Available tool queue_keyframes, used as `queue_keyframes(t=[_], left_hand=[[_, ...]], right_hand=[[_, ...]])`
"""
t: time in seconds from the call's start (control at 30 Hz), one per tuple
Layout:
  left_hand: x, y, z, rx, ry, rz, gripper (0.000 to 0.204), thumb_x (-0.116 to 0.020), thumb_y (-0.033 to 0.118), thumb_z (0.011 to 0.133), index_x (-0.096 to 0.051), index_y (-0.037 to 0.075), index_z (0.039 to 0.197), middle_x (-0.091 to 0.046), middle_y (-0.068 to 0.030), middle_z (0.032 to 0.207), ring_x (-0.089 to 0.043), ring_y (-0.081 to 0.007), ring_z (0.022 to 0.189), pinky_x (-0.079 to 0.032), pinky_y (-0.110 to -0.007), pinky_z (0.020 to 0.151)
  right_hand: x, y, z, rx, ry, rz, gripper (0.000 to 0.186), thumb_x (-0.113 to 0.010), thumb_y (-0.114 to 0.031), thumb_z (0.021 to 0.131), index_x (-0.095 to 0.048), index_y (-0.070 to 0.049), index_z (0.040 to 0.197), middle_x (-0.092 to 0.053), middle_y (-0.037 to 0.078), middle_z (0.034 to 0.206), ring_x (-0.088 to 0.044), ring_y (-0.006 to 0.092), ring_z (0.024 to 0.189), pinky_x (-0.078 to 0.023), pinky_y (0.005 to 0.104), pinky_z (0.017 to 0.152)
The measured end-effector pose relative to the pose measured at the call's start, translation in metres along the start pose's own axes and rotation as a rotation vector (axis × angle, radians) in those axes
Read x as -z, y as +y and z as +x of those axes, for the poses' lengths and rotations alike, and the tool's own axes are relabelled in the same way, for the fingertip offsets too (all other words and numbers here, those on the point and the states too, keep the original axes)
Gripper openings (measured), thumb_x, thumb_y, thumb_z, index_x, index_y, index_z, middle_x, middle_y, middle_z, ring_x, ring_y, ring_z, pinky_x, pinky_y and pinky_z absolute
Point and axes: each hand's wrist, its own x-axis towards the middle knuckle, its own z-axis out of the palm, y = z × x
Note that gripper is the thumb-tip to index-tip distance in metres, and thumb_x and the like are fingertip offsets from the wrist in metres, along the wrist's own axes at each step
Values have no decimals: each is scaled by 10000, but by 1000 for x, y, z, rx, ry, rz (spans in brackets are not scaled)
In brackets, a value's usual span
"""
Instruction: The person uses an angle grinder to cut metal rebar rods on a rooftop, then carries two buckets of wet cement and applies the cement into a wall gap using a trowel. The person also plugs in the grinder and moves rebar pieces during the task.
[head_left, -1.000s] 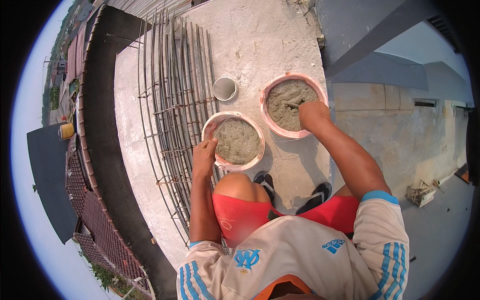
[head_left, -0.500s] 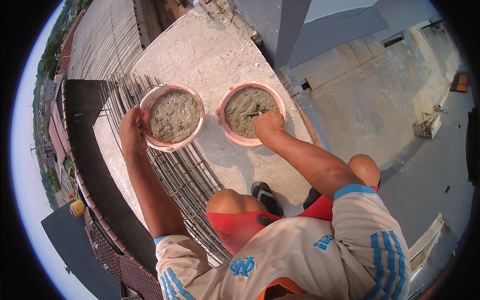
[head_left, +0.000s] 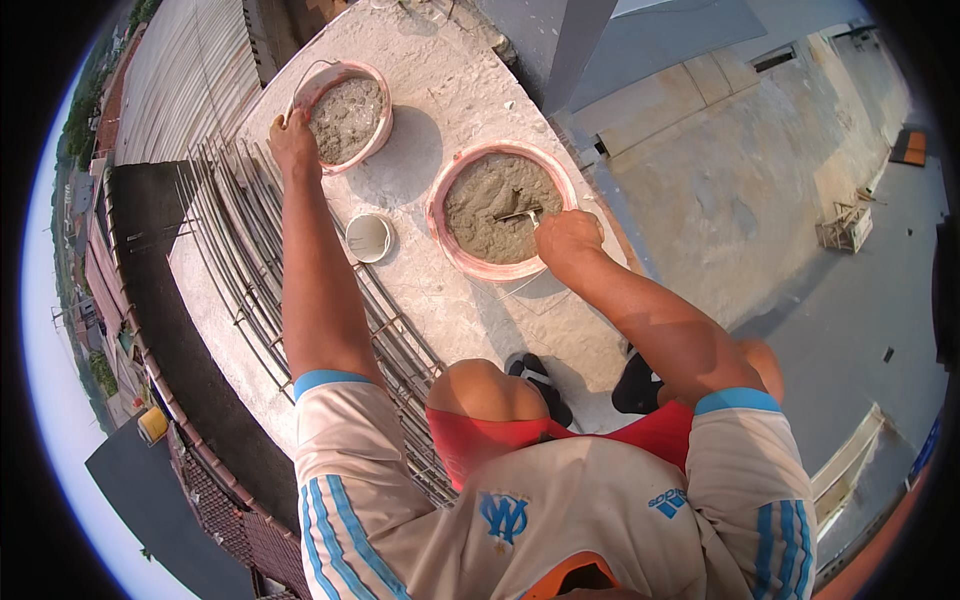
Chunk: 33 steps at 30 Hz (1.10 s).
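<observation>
1. While the person squats at the near edge of a rough concrete slab (head_left: pixel 450 80), the head view shows two pink basins of grey wet mortar standing well apart on it.
2. The left hand (head_left: pixel 293 140) reaches far out and its fingers curl over the near rim of the farther basin (head_left: pixel 345 110), which sits toward the slab's far left edge; a thin wire handle arcs over that rim.
3. The right hand (head_left: pixel 566 238) is closed in a fist around the handle of a trowel (head_left: pixel 520 215), whose blade lies in the mortar of the nearer basin (head_left: pixel 500 210), toward the slab's right edge.
4. A small white cup (head_left: pixel 368 237) stands on the slab between the two basins, just beside the left forearm.
5. Rusty steel bars (head_left: pixel 260 290) lie in a grid along the slab's left edge, running under the left arm to the person's knees.
6. Black sandals (head_left: pixel 545 385) rest on the slab below the nearer basin.
7. A grey column (head_left: pixel 575 40) rises at the slab's far edge; I can make out no packages or signs.
</observation>
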Motion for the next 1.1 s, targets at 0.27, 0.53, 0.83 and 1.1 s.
queue_keyframes(t=[0.27,0.53,0.83,1.1], left_hand=[[-14,-143,-170,110,-686,289,457,-541,287,896,-580,20,1265,-626,-205,1208,-590,-330,1137,-433,-365,988],[-88,-172,-196,245,-971,580,876,-584,456,874,-59,258,1546,34,-125,1609,3,-447,1451,-122,-698,1081],[-131,-171,-247,264,-601,777,901,-615,487,856,-134,150,1539,-29,-193,1595,-30,-420,1455,-126,-646,1101],[-114,-184,-242,271,-580,775,872,-610,477,861,-159,142,1529,-69,-197,1579,-71,-410,1440,-150,-627,1096]], right_hand=[[73,25,-59,43,121,182,421,-578,-67,816,-568,-9,1232,-711,162,869,-695,322,840,-542,434,699],[6,13,-33,-123,10,393,556,-570,-163,840,-432,-16,1358,-679,229,949,-669,374,869,-521,477,762],[-17,2,5,-56,-335,1199,681,-626,-246,814,-396,15,1399,-651,187,934,-661,245,731,-528,360,582],[-31,-1,14,-208,-763,2261,384,-624,-229,878,-474,-42,1178,-550,72,719,-556,158,475,-416,297,327]])
